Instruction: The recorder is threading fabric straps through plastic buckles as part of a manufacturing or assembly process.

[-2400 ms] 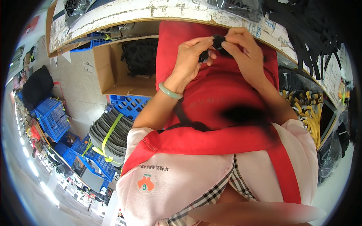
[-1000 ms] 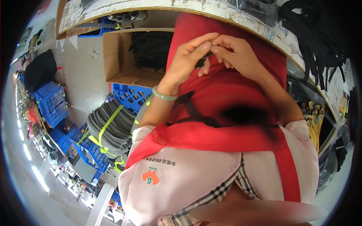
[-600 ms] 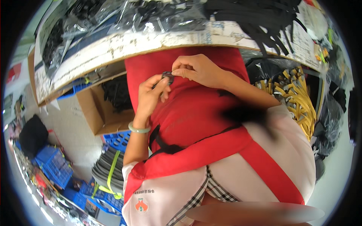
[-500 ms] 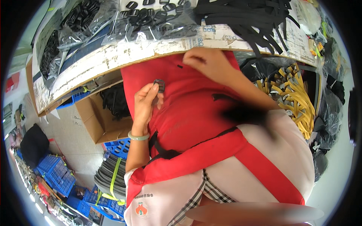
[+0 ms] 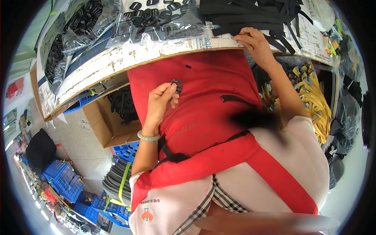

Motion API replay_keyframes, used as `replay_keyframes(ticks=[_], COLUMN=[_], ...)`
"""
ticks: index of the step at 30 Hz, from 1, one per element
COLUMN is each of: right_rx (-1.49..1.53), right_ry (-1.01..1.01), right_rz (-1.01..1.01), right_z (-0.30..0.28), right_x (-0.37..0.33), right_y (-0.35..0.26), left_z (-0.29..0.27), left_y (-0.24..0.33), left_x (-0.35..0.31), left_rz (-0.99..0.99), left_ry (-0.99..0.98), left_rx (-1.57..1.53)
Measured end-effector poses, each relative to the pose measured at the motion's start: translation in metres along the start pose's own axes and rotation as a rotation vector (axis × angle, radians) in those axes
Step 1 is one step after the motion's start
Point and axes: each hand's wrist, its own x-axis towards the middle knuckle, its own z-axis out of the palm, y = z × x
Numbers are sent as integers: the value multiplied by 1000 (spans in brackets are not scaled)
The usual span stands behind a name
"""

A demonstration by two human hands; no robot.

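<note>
My left hand [image 5: 159, 101] is raised over the red apron [image 5: 211, 90] and pinches a small black slotted plastic buckle [image 5: 177, 85] between thumb and fingers. Up at the front edge of the worktable, my right hand [image 5: 254, 44] reaches to the near side of a pile of black webbing straps [image 5: 243, 17]. Its fingers are bent and a little apart, over the lowest strap; no strap is seen lifted in them. A green bangle [image 5: 148, 136] circles my left wrist.
Loose black buckles [image 5: 150, 15] lie on clear plastic on the worktable [image 5: 156, 53], with more in a bag [image 5: 84, 17] at left. Yellow straps [image 5: 313, 102] hang at right below the tabletop. A cardboard box [image 5: 96, 121] and blue crates [image 5: 64, 178] stand at lower left.
My right hand has moved from the apron's upper part up and right to the strap pile, its fingers loosening. My left hand has shifted slightly right with the buckle.
</note>
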Motion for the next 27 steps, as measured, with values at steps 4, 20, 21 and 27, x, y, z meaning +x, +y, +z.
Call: replay_keyframes(ticks=[4, 20, 21, 27], right_rx=[-29, -187, -178, 241], right_ry=[-3, 235, 228, 65], right_rz=[-115, -248, -246, -388], right_z=[-2, 4, 5, -49], right_x=[5, 73, 82, 51], right_y=[30, -20, -28, -158], left_z=[0, 11, 14, 25], left_y=[1, 1, 3, 16], left_x=[3, 1, 3, -2], left_rz=[7, 27, 41, 206], left_ry=[-21, 34, 31, 143], left_rx=[2, 16, 5, -50])
